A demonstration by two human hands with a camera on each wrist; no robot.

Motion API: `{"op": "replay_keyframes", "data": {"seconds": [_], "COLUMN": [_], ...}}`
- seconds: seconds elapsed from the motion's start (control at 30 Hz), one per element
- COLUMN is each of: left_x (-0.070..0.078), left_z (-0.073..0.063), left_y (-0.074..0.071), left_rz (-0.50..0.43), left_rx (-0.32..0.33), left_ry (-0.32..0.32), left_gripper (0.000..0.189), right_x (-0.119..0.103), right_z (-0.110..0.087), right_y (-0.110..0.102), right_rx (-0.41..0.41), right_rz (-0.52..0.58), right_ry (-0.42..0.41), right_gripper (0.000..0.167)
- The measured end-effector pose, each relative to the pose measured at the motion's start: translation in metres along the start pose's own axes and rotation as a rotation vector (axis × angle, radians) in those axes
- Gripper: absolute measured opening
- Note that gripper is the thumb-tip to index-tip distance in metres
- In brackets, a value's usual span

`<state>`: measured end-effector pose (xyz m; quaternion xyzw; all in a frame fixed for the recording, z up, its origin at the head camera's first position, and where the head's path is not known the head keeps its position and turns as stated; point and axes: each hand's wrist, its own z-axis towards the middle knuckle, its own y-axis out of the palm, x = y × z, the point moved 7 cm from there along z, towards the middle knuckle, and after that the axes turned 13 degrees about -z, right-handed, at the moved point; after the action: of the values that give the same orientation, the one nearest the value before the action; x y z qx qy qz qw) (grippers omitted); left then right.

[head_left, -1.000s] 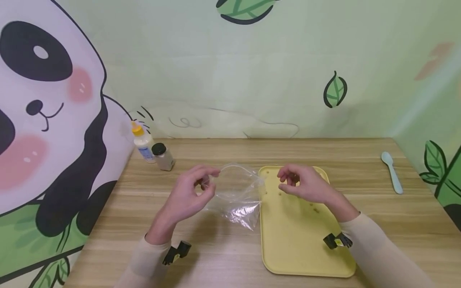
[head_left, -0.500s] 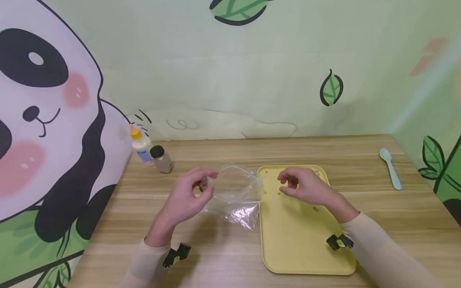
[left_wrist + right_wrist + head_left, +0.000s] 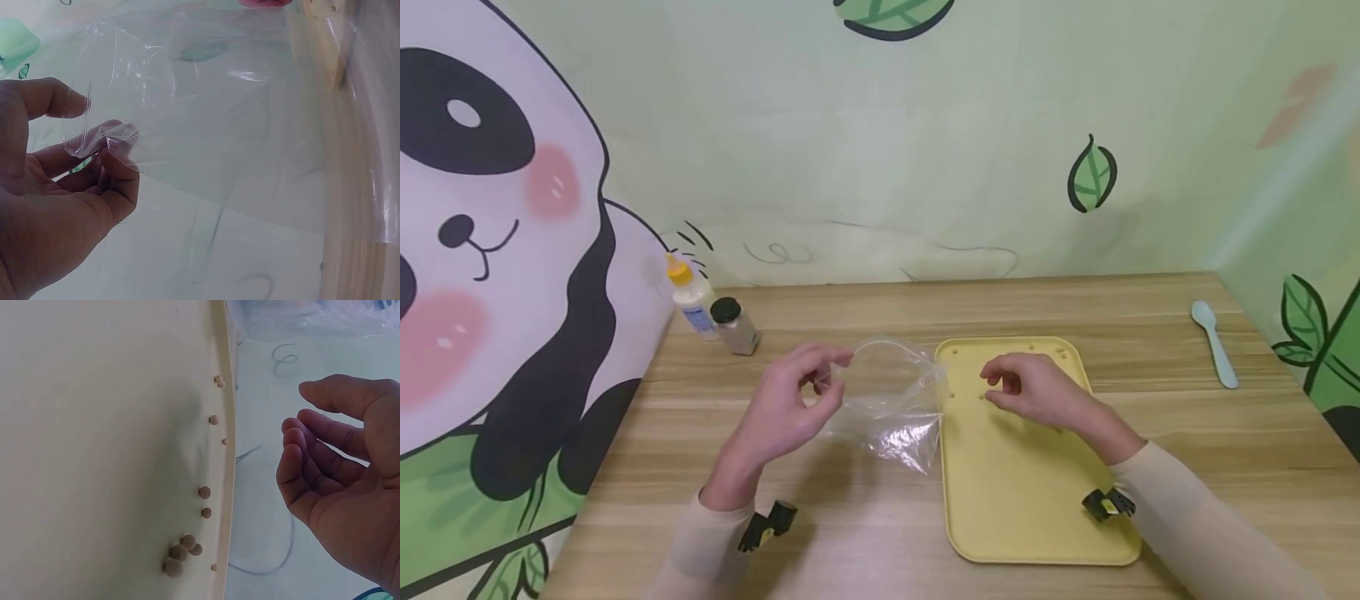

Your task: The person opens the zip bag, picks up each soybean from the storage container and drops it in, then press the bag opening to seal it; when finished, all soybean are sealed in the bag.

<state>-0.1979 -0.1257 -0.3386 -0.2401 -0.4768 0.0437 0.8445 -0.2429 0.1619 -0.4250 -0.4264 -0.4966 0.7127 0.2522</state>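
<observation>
A clear plastic bag (image 3: 901,429) lies between the hands, its right edge by the yellow tray (image 3: 1030,512). The left hand (image 3: 790,400) holds the bag's left edge; in the left wrist view, the bag's (image 3: 119,134) film is bunched among the curled fingers, with the thumb spread away. Over the tray hovers the right hand (image 3: 1041,390), fingers loosely curled and thumb apart from them. Nothing shows between its fingers in the right wrist view. Several small brown balls (image 3: 173,567) rest on the tray, mostly near its far edge.
A white glue bottle (image 3: 694,302) with a yellow cap and a small black-lidded jar (image 3: 736,327) stand at the back left. At the right lies a pale blue spoon (image 3: 1214,343). A painted wall (image 3: 865,167) closes off the back.
The head view has shifted slightly. Both hands keep nearly the same places and poses, and the bag stays held at its left edge.
</observation>
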Motion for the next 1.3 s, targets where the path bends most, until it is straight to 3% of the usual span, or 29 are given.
{"op": "replay_keyframes", "data": {"seconds": [0.73, 1.3], "left_x": [-0.001, -0.004], "left_z": [0.001, 0.001], "left_y": [0.000, 0.003], "left_rz": [0.012, -0.003], "left_rx": [-0.014, -0.029], "left_ry": [-0.005, -0.003], "left_gripper": [0.030, 0.030], "right_x": [0.008, 0.009], "right_z": [0.009, 0.011], "right_y": [0.028, 0.034], "right_rx": [-0.040, -0.061], "right_rz": [-0.076, -0.123], "right_ry": [0.022, 0.045], "right_gripper": [0.023, 0.021]}}
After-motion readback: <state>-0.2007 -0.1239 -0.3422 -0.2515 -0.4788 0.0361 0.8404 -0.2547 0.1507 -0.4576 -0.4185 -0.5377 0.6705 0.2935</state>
